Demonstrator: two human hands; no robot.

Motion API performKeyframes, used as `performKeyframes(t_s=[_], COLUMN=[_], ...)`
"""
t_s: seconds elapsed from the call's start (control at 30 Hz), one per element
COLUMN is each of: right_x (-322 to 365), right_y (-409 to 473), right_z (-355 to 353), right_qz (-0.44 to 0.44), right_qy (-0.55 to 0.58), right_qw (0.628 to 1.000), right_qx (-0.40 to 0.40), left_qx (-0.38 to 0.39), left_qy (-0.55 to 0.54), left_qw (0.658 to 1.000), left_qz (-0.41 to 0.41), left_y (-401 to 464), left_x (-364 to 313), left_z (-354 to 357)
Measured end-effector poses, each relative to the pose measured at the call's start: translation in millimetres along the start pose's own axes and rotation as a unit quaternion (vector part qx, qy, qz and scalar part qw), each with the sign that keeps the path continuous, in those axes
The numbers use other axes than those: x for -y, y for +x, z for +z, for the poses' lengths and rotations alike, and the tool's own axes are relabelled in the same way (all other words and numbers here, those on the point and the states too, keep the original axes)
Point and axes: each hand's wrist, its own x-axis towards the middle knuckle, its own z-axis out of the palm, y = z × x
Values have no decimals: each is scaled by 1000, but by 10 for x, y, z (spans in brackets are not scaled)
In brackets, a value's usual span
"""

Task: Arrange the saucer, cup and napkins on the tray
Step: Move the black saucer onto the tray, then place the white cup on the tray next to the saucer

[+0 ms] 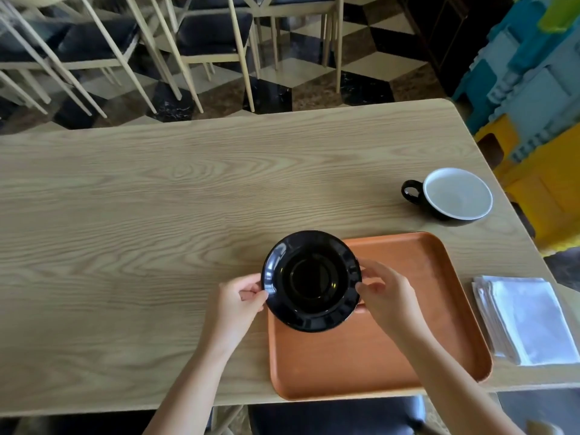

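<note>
Your left hand [241,301]: fingertips pinched on the left rim of the glossy black round saucer [311,281]. Your right hand [387,296]: pinched on its right rim. Saucer: at frame centre, overlapping the upper-left corner of the orange rectangular tray [417,312], partly over the pale wood-grain table [157,215]; whether resting or lifted, cannot tell. Black cup with white interior [456,193]: upper right, beyond the tray, handle pointing left; your right hand is nearer. Stack of white folded napkins [530,318]: right edge, just beside the tray, also on your right hand's side.
</note>
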Motion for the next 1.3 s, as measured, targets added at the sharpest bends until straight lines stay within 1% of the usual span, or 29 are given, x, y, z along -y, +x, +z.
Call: performKeyframes(t_s=[0.1, 0.37, 0.53, 0.6, 0.7, 0.83, 0.9, 0.93, 0.97, 1.03, 1.13, 1.2, 1.3], right_x=[-39, -106, -140, -130, -61, 118, 243, 305, 364, 456, 494, 415, 178], right_y=[-33, -24, 11, 15, 17, 10, 9, 18, 29, 67, 169, 289, 508], right_z=[9, 45, 26, 6, -50, -202, -323, -393, -473, -666, -1021, -1269, -1572], right_qz=[12, 45, 54, 47, 19, -12, -39, -59, -82, -119, -148, -140, -118], right_qy=[17, 15, 9, -19, -122, -233, -275, -294, -314, -354, -398, -405, -436], right_qw=[1000, 999, 998, 998, 992, 969, 955, 948, 941, 926, 904, 898, 884], right_qx=[5, 3, 19, 26, 36, 81, 108, 106, 96, 51, -51, -102, -121], left_qx=[-5, -19, -14, -1, 25, 40, 66, 84, 97, 101, 79, 67, 59], left_qy=[16, 55, 20, 36, 96, 243, 290, 305, 317, 346, 370, 386, 430], left_qw=[1000, 997, 997, 997, 994, 969, 952, 943, 932, 904, 850, 830, 812], left_qz=[-2, -45, -76, -66, -44, 17, 73, 109, 148, 232, 366, 398, 390], left_y=[-29, -38, -27, -27, -14, 27, 33, 34, 39, 72, 214, 357, 592], left_x=[2, 62, 71, 83, 48, -180, -403, -533, -673, -957, -1321, -1501, -1647], left_z=[15, 38, 26, 11, -42, -132, -71, 1, 94, 318, 697, 953, 1342])
